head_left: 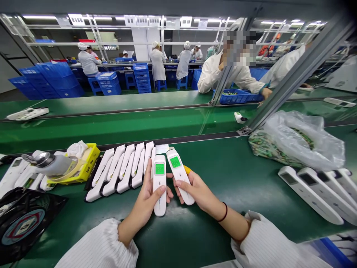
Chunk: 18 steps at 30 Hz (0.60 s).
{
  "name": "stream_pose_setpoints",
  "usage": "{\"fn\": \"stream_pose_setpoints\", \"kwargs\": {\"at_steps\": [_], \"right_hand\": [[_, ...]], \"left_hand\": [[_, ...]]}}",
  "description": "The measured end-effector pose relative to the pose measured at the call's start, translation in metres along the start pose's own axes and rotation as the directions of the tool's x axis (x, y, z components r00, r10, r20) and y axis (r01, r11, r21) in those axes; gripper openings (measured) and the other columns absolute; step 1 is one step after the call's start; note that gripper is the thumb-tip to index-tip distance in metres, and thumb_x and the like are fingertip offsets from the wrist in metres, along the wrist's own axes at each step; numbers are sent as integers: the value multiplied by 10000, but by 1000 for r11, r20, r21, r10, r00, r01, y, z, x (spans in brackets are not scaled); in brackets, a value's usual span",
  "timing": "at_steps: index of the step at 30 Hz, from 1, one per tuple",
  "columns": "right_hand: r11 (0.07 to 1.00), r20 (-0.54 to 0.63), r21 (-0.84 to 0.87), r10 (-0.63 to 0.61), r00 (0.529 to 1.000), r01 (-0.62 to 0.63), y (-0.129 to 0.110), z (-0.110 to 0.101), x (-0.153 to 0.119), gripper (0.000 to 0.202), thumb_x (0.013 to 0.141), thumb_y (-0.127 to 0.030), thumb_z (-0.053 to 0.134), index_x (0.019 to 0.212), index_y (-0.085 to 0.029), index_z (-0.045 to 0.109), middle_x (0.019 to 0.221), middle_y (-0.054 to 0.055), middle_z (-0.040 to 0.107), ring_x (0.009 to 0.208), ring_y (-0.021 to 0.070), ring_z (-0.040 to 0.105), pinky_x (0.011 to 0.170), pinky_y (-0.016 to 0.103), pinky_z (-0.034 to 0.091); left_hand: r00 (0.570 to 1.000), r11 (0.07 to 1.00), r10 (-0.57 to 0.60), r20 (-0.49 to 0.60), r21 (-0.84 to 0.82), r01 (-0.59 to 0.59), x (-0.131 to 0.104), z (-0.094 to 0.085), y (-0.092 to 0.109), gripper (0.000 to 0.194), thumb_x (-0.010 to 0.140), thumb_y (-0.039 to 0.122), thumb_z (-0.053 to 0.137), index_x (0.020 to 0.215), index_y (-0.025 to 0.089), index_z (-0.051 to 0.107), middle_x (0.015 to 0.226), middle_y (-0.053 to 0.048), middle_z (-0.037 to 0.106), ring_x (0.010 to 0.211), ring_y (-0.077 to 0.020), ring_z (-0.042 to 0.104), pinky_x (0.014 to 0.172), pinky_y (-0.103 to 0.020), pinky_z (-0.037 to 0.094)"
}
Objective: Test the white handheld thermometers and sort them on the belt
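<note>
Two white handheld infrared thermometers are held side by side above the green bench, their screens lit green. My left hand is wrapped round the left thermometer, which stands nearly upright in view, thumb on its front. The right thermometer tilts to the left in my right hand, whose thumb also lies across the front. Something yellow shows on a finger of that hand. Just left of my left hand lies a row of several white thermometers on their sides. A small pale label or paper sits behind the held pair.
A yellow basket and metal bottle stand left, near a black fan. At right are a clear bag of circuit boards and several thermometers. A metal post rises there. Beyond the conveyor, a co-worker leans over a blue tray.
</note>
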State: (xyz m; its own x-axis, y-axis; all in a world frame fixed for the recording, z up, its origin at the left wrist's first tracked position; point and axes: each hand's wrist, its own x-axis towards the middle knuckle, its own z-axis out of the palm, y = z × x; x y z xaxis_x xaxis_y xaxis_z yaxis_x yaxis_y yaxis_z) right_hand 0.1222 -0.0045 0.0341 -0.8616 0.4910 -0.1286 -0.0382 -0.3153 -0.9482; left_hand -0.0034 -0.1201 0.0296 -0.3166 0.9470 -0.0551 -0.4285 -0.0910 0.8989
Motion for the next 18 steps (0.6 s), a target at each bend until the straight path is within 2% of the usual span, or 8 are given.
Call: {"fn": "stream_pose_setpoints", "kwargs": {"at_steps": [4, 6, 11, 18], "right_hand": [[999, 112, 19, -47, 993, 45, 7, 8, -6, 375, 831, -433, 605, 1072, -199, 440, 770, -11, 580, 473, 88, 555, 421, 223, 480], [998, 119, 31, -59, 991, 56, 9, 8, -8, 388, 853, -421, 581, 1120, -208, 397, 780, -15, 582, 449, 78, 542, 400, 207, 459], [999, 193, 30, -31, 981, 25, 11, 3, -10, 223, 902, -402, 479, 899, -180, 467, 578, -24, 572, 450, 101, 537, 448, 217, 454], [1000, 234, -22, 11, 972, -6, 8, 0, -12, 320, 915, -445, 440, 841, -148, 533, 615, 32, 620, 486, 120, 578, 486, 236, 460]], "left_hand": [[995, 997, 80, 52, 16, -81, 0, -4, -5, 833, 904, 260, 555, 1462, 379, -51, 765, 24, 601, 655, -120, 567, 675, -266, 494], [994, 995, 94, 62, 13, -95, 0, -4, -6, 822, 907, 252, 552, 1464, 378, -40, 744, 29, 596, 659, -120, 560, 685, -267, 489], [988, 994, 106, 108, -23, -104, -1, -4, -5, 839, 910, 196, 534, 1462, 372, -72, 783, 17, 604, 682, -116, 554, 708, -275, 473], [988, 995, 98, 116, -24, -95, -6, -5, -4, 833, 928, 180, 487, 1454, 346, -138, 729, 28, 582, 671, -116, 537, 728, -295, 464]]}}
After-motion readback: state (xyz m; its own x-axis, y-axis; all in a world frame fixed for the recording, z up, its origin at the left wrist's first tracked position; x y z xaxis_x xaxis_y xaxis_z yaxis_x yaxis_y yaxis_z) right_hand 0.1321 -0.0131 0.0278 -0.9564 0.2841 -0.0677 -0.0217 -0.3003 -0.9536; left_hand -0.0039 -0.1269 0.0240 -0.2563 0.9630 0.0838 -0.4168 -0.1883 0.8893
